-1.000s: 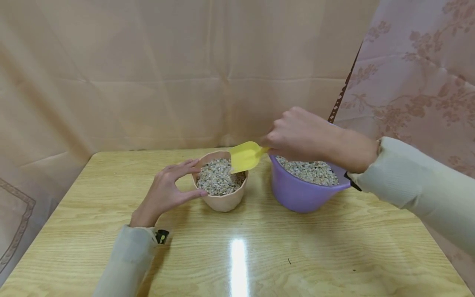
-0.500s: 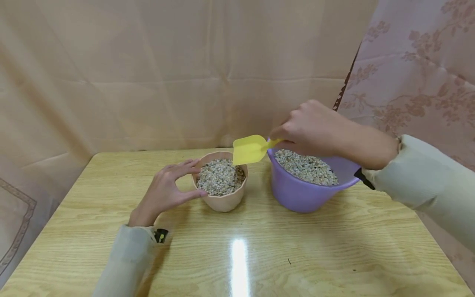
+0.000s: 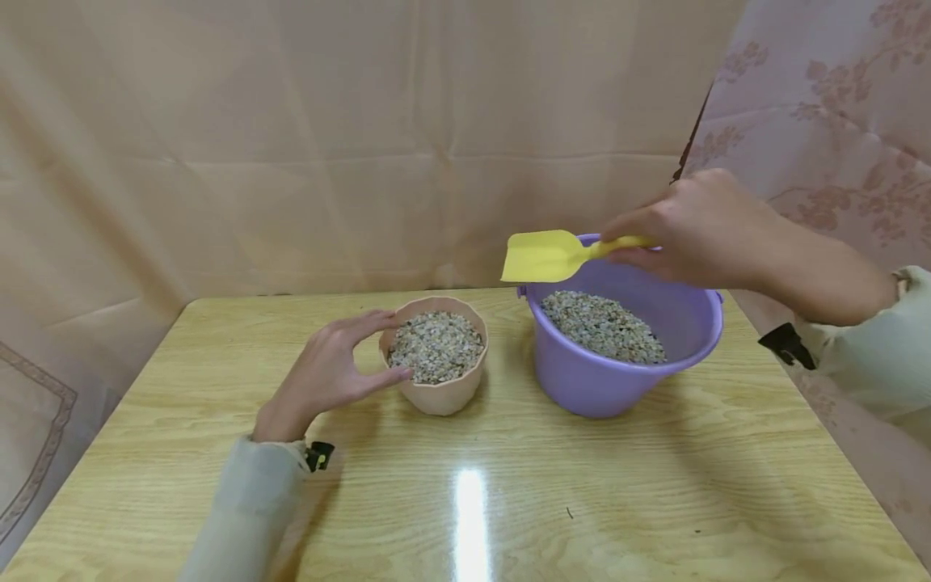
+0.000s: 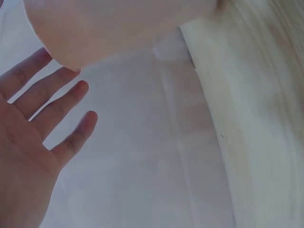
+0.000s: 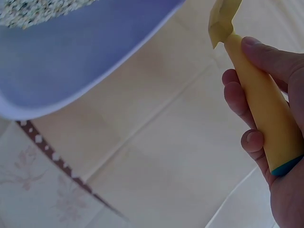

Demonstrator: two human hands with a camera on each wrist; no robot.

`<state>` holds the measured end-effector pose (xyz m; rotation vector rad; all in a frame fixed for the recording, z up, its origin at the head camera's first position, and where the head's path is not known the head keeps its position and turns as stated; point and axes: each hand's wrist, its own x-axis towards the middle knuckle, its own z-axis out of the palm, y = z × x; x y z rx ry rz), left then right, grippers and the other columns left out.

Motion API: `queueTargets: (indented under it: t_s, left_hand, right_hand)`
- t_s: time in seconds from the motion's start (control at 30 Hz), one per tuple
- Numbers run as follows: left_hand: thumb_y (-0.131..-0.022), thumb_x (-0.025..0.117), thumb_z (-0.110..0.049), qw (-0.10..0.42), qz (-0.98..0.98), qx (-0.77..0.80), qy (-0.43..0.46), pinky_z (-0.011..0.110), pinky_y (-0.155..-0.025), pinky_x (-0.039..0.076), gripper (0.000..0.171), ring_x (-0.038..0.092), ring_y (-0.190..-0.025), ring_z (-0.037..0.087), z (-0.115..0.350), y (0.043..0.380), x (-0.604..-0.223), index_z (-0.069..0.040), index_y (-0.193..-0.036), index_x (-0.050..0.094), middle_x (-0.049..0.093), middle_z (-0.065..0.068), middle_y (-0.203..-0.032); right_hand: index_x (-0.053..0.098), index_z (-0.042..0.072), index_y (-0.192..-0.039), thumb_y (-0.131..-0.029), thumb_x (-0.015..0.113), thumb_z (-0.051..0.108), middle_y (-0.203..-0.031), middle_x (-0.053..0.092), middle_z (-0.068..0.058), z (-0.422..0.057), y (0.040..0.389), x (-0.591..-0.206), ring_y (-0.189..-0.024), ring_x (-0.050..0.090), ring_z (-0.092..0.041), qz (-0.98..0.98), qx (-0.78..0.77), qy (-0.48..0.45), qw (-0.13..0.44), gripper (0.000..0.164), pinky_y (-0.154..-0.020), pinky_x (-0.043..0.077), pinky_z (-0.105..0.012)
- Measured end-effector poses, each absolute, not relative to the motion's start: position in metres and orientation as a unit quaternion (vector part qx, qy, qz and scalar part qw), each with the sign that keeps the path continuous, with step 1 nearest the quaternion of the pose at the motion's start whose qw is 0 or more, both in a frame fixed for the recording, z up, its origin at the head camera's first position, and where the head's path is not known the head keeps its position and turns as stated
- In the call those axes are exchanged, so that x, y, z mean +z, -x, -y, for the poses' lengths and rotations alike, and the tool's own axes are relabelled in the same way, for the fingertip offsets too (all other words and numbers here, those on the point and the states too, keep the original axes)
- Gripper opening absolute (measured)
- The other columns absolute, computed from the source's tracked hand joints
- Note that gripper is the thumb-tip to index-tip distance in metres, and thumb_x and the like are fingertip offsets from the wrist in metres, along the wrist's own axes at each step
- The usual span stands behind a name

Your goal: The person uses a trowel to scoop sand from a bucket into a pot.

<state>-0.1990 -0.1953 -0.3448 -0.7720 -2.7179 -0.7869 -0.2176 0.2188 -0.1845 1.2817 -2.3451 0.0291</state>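
Note:
My right hand (image 3: pixel 713 230) grips the handle of a small yellow shovel (image 3: pixel 547 256), raised above the left rim of a purple bucket (image 3: pixel 592 384). The shovel's blade points left and no gravel shows on it. In the right wrist view, fingers and thumb wrap its yellow handle (image 5: pixel 261 99), which has a teal end. Gravel (image 3: pixel 604 327) lies in the bucket. Left of it stands a peach-coloured pot (image 3: pixel 444 398), filled with gravel (image 3: pixel 436 346) to just below its rim. My left hand (image 3: pixel 323 373) is at the pot's left side, fairly straight fingers and thumb spread at the rim.
Both containers stand near the back edge of a wooden table (image 3: pixel 582 485). A beige curtain (image 3: pixel 327 162) hangs close behind, and a pink floral cloth (image 3: pixel 836 145) hangs at the right. A dark speck (image 3: pixel 570 512) lies on the front part of the table.
My right hand has lifted the shovel away from the pot and carried it right and up, over the bucket's rim. The left hand has stayed at the pot.

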Motion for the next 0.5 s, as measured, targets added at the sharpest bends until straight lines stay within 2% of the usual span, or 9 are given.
queueTargets:
  t_s: [0.07,0.23,0.43,0.5]
  left_hand:
    - [-0.078,0.08,-0.055,0.109,0.919,-0.269,0.265,0.061,-0.1,0.042,0.069,0.056,-0.125,0.036,0.19,0.199,-0.342,-0.019,-0.135,0.063,0.06,0.006,-0.139]
    - [-0.08,0.078,-0.055,0.121,0.909,-0.282,0.283,0.057,-0.1,0.043,0.071,0.057,-0.125,0.031,0.172,0.199,-0.333,-0.025,-0.141,0.057,0.059,0.0,-0.14]
    - [-0.083,0.073,-0.06,0.126,0.896,-0.296,0.307,0.057,-0.105,0.039,0.08,0.047,-0.135,0.025,0.15,0.199,-0.318,-0.04,-0.152,0.038,0.041,-0.013,-0.154]
    - [-0.083,0.074,-0.058,0.134,0.887,-0.298,0.325,0.056,-0.107,0.038,0.08,0.045,-0.137,0.022,0.143,0.2,-0.315,-0.04,-0.152,0.037,0.038,-0.015,-0.155]
  right_hand:
    - [0.08,0.017,-0.096,-0.075,0.084,0.022,-0.08,0.076,0.0,-0.228,0.218,-0.185,-0.047,0.058,-0.01,0.852,0.016,-0.464,0.244,0.022,-0.04,0.042,-0.031]
    - [0.081,0.022,-0.095,-0.077,0.083,0.028,-0.074,0.075,0.004,-0.25,0.218,-0.188,-0.044,0.048,-0.002,0.86,0.015,-0.444,0.249,0.019,-0.039,0.032,-0.024]
    - [0.08,0.021,-0.091,-0.082,0.08,0.034,-0.071,0.073,0.004,-0.271,0.217,-0.196,-0.042,0.04,0.002,0.87,-0.006,-0.432,0.237,0.016,-0.038,0.026,-0.021]
    - [0.08,0.02,-0.091,-0.08,0.081,0.033,-0.069,0.073,0.004,-0.275,0.216,-0.199,-0.041,0.038,0.002,0.874,-0.01,-0.427,0.232,0.017,-0.037,0.026,-0.021]
